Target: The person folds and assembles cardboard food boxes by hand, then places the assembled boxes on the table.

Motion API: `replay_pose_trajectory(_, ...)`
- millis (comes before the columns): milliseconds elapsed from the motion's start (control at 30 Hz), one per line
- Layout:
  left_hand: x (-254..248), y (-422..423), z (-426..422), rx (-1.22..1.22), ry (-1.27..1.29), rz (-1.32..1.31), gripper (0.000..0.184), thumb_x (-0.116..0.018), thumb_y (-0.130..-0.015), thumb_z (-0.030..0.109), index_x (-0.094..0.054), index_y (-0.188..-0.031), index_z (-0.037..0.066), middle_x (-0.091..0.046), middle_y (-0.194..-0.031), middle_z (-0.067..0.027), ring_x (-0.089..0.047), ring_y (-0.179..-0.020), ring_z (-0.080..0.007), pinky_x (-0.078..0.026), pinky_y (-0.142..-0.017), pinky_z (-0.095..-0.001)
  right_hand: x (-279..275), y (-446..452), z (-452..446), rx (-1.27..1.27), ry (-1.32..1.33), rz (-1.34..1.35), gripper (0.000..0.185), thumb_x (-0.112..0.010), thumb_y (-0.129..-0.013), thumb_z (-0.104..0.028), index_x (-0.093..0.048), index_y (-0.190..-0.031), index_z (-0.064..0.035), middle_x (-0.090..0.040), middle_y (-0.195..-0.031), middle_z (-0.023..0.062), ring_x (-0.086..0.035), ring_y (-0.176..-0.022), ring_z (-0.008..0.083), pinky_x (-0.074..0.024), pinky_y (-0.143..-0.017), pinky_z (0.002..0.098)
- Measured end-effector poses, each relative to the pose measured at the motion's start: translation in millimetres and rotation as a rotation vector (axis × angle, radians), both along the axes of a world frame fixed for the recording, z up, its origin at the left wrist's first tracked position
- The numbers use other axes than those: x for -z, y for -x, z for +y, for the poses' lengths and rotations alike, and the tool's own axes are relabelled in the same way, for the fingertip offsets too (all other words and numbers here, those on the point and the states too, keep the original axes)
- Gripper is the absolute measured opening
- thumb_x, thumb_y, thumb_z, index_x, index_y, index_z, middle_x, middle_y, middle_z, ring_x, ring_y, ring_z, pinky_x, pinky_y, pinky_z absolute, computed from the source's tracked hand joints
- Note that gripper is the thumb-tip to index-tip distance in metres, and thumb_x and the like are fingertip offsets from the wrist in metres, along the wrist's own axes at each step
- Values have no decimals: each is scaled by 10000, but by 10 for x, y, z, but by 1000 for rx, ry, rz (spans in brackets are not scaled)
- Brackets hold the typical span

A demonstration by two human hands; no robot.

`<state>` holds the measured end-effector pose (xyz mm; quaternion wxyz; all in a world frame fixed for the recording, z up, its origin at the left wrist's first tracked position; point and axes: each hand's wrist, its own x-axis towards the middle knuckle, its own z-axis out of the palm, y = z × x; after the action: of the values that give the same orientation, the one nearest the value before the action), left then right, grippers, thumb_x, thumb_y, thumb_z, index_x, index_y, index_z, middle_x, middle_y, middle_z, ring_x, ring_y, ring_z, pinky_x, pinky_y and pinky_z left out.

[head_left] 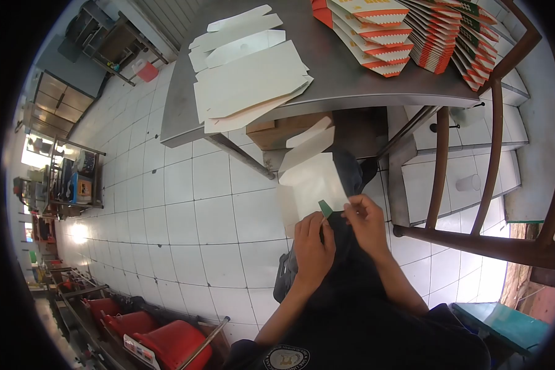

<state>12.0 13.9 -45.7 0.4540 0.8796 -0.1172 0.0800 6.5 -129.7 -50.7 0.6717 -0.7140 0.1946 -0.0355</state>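
Observation:
A partly folded white cardboard box (317, 182) rests on my lap, its pale inner side up and its long flaps pointing away from me. A small green flap (325, 208) stands up at its near edge. My left hand (314, 243) is closed on that near edge, fingers bent beside the green flap. At the near right corner, my right hand (365, 223) pinches the cardboard between thumb and fingers. Flat white box blanks (246, 80) lie stacked on the metal table (345, 80) ahead of me, overhanging its front edge.
Folded red, white and green printed boxes (376, 40) stand nested in rows on the table's right side. A brown carton (290, 132) sits beneath it. A brown metal railing (496, 142) and tiled steps are at right. Red chairs (172, 342) stand at lower left.

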Motion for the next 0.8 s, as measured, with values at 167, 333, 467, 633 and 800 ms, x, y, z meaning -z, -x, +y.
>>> replay_pose_trajectory(167, -206, -30, -101, 84, 98, 166, 262, -560, -1012, 51, -651, -1243, -30, -694, -1106, -206, -684, -994, -369, -536, -884, -408, -186, 39, 221, 3, 251, -147, 135, -661, -985, -84, -648, -1065, 25, -675, -916, 66, -649, -813, 111, -497, -688, 260)
replay_pose_trajectory(333, -142, -113, 66, 96, 400, 455, 277, -612, -1033, 131, -666, -1235, -50, -729, -1130, -167, -697, -1022, -215, -532, -895, -317, -182, 2, 228, -27, 252, -53, 146, -668, -985, -96, -657, -1053, 33, -671, -922, 75, -644, -805, 119, -495, -695, 263)
replay_pose_trajectory(467, -117, -185, 119, 105, 546, 599, 287, -658, -1020, 149, -689, -1215, -59, -747, -1092, -111, -668, -1024, -124, -521, -897, -265, -159, -70, 198, -28, 146, -93, 139, -681, -969, -105, -682, -1017, 25, -664, -896, 93, -650, -751, 165, -487, -640, 286)
replay_pose_trajectory(633, -64, -207, 160, 78, 740, 733, 296, -680, -1009, 138, -694, -1225, -63, -737, -1078, -69, -667, -997, -118, -524, -890, -249, -113, -46, 105, -58, -74, -27, 145, -685, -976, -108, -688, -1000, 35, -645, -861, 43, -583, -716, 89, -458, -635, 248)
replay_pose_trajectory(800, 9, -162, 161, 78, 817, 719, 264, -698, -984, 75, -698, -1206, -67, -737, -1056, -67, -670, -970, -112, -539, -891, -252, -161, 0, 155, -102, 103, -112, 127, -688, -958, -83, -699, -1014, 30, -644, -860, 57, -593, -721, 109, -464, -651, 251)
